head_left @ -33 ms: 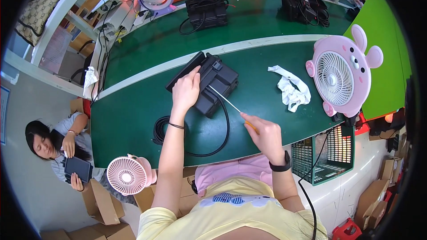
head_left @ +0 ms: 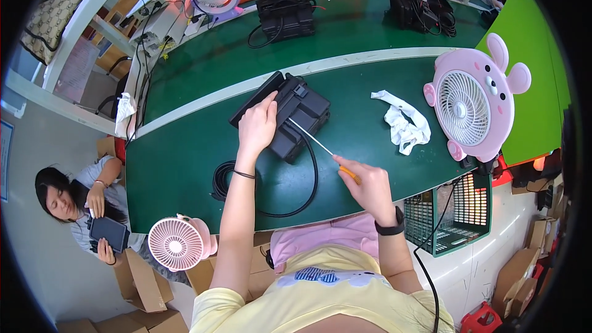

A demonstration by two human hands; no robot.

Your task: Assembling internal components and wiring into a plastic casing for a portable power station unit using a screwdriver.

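A black box-shaped device (head_left: 310,108) with a flat panel along its left side lies tilted on the green table (head_left: 364,166). My left hand (head_left: 258,124) is closed on the near left part of it, fingers over the panel's edge. With my right hand (head_left: 368,188) I grip a screwdriver (head_left: 348,172) by its orange handle. The long thin shaft points up and left, its tip touching the device's near face beside the cable. From there a black cable (head_left: 316,179) loops toward me and ends in a coil (head_left: 223,180) left of my forearm.
Crumpled white tissue (head_left: 407,126) lies right of the device, before a pink animal-shaped fan (head_left: 459,108). A small pink fan (head_left: 177,243) stands at the near left edge. Black devices (head_left: 285,15) sit beyond the white divider. A green crate (head_left: 431,228) is below right; a seated person (head_left: 92,197) is at left.
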